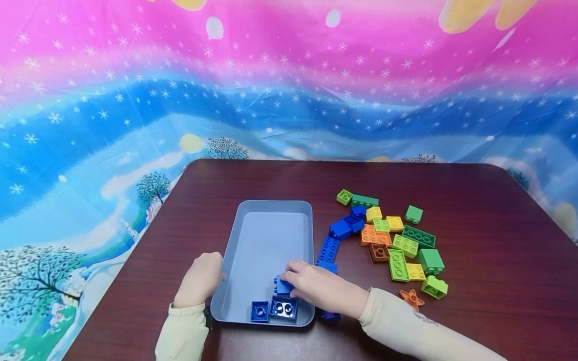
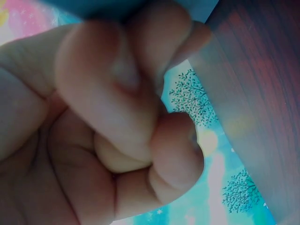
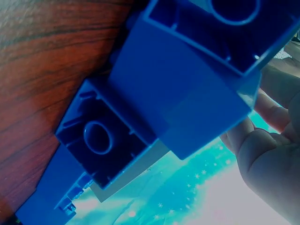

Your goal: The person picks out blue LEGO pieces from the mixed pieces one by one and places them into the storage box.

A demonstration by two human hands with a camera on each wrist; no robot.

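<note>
L hand (image 1: 201, 279) curled, apparently gripping tray (image 1: 266, 245) at its L rim. R hand (image 1: 326, 289) pinches blue brick (image 1: 282, 286) inside tray, nr. two dk. blue bricks (image 1: 260, 312). Step in hand, prob.: traying blue bricks; next move calls for careful release.

Head view: bright, even light, mostly sharp; white glints on a block (image 1: 284, 308) inside the tray (image 1: 266, 240), faint sheen on the worktop (image 1: 253, 346) just nearside of the tray. Left wrist: dim, left hand (image 2: 103, 122) blurred. Right wrist: shadowed blocks (image 3: 183, 89), cloth (image 3: 220, 192) washed out.
</note>
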